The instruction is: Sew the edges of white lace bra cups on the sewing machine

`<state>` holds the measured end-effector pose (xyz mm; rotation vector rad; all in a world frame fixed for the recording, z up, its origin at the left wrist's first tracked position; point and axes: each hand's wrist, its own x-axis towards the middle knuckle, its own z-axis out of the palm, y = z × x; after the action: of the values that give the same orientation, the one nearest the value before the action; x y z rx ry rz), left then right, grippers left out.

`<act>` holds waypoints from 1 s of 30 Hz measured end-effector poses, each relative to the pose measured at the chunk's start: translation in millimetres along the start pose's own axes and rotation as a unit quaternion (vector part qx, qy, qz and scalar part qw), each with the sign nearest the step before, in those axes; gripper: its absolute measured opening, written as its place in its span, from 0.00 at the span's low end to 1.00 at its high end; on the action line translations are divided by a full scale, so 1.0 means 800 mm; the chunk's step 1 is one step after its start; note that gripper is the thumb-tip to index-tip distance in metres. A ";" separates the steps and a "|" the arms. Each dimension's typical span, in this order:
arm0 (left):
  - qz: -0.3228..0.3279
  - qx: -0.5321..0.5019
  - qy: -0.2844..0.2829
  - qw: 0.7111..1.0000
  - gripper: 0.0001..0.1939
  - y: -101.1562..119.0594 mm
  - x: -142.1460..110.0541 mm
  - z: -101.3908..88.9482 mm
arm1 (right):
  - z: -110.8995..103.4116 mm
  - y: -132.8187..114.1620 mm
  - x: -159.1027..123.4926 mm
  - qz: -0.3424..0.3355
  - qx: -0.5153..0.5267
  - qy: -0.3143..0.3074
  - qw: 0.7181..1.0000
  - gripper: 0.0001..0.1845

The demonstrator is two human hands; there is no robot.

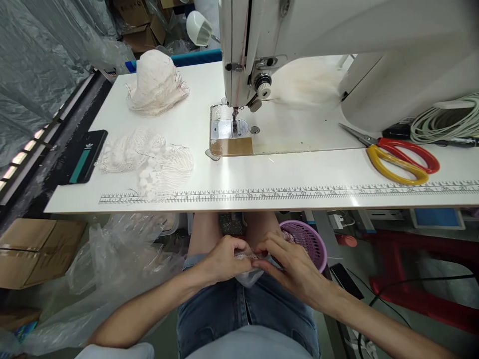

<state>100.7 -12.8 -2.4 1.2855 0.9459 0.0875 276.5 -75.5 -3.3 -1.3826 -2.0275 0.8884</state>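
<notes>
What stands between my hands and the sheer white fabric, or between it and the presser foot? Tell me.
Nothing visible separates the left hand or the right hand from the sheer white fabric; both pinch it. Between it and the presser foot is the sewing table's front edge; the lace pieces lie off to the left.

The small whitish sheer piece (249, 274) between the hands is partly hidden by the fingers, its full shape unclear. The head of the white sewing machine (247, 50) runs off the top edge. The numerals on the black printed ruler scale (337, 192) are mostly too small to read.
</notes>
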 end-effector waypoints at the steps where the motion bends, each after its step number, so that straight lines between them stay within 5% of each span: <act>1: -0.001 -0.001 0.003 1.000 0.10 0.000 0.000 0.000 | 0.002 0.000 0.002 -0.001 0.002 0.003 1.000 0.07; 7: -0.032 -0.019 0.004 0.999 0.09 -0.001 -0.002 -0.007 | 0.001 0.002 0.005 0.053 0.050 0.002 0.997 0.07; 13: 0.010 0.016 0.005 1.000 0.09 0.000 0.000 -0.006 | 0.007 0.002 0.010 0.012 0.001 0.006 1.000 0.05; 20: -0.072 -0.068 0.006 0.995 0.11 0.003 0.001 -0.012 | 0.000 0.007 0.009 0.075 0.094 -0.007 0.993 0.08; 25: -0.108 -0.124 -0.017 0.986 0.12 0.006 0.004 -0.014 | -0.009 0.002 0.016 -0.030 0.188 -0.042 0.981 0.07; 30: -0.102 -0.118 -0.038 0.987 0.10 0.019 -0.005 -0.011 | -0.008 -0.001 0.009 -0.113 -0.033 -0.097 0.988 0.10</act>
<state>99.3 -2.8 12.6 0.9624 0.9669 -0.0094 278.3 -67.4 2.2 -1.1052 -2.3252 0.8913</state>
